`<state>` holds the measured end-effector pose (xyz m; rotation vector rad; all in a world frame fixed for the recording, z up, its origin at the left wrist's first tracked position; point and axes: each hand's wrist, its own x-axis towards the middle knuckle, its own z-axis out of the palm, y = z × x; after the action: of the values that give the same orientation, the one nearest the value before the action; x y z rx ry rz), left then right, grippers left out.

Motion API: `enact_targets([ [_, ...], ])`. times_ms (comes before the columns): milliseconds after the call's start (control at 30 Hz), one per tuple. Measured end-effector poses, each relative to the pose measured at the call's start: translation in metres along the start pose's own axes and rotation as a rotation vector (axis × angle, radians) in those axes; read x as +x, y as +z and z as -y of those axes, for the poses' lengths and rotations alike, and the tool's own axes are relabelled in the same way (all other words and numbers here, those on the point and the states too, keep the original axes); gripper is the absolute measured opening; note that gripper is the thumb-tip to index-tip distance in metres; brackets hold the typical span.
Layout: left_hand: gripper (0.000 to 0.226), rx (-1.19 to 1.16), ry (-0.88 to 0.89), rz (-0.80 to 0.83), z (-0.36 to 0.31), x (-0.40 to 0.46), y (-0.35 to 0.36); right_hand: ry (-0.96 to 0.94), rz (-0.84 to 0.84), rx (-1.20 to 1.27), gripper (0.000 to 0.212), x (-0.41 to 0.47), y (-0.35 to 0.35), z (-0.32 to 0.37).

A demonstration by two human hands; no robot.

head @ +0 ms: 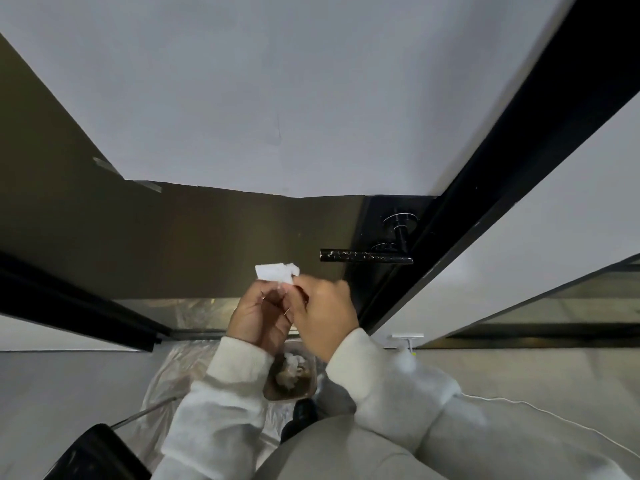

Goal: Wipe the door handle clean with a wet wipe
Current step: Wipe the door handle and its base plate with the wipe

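A black lever door handle (pixel 365 256) with pale smears sticks out to the left from the dark door edge, its round base (pixel 400 220) above it. Just below and left of the handle, a folded white wet wipe (pixel 276 273) is pinched between the fingertips of both hands. My left hand (pixel 258 315) grips it from below and my right hand (pixel 323 315) holds its right end. The wipe hangs a short way off the handle without touching it. Both wrists wear pale fuzzy sleeves.
Below my hands stands a small bin (pixel 292 377) holding crumpled wipes, on a clear plastic sheet (pixel 180 372). A black object (pixel 93 455) sits at the lower left. A white cable (pixel 540 410) trails over the floor at the right. The black door frame (pixel 485 188) runs diagonally.
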<state>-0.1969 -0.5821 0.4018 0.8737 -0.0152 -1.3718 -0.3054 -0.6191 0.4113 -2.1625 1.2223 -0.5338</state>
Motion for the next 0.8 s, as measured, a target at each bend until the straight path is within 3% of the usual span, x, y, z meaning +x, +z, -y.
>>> enact_targets([
  [167,0.026,0.344,0.162,-0.008,0.009,0.000,0.013,0.062,-0.143,0.292,0.011,-0.019,-0.026,-0.014],
  [267,0.024,0.770,0.370,0.019,0.010,0.002,0.021,0.234,-0.245,0.630,0.025,-0.024,-0.053,-0.028],
  [367,0.018,0.930,0.451,0.090,0.017,-0.001,0.034,0.244,-0.241,0.825,0.006,-0.027,-0.077,-0.047],
  [500,0.008,0.827,0.421,-0.004,0.030,0.004,0.040,0.254,-0.261,1.031,0.012,-0.031,-0.092,-0.067],
  [667,0.010,0.554,0.068,-0.131,0.046,0.017,0.049,0.348,-0.354,1.161,0.020,-0.031,-0.092,-0.075],
  [800,0.018,0.163,-0.153,-0.182,0.052,0.024,0.067,0.293,-0.484,0.944,0.013,-0.031,-0.093,-0.061],
])
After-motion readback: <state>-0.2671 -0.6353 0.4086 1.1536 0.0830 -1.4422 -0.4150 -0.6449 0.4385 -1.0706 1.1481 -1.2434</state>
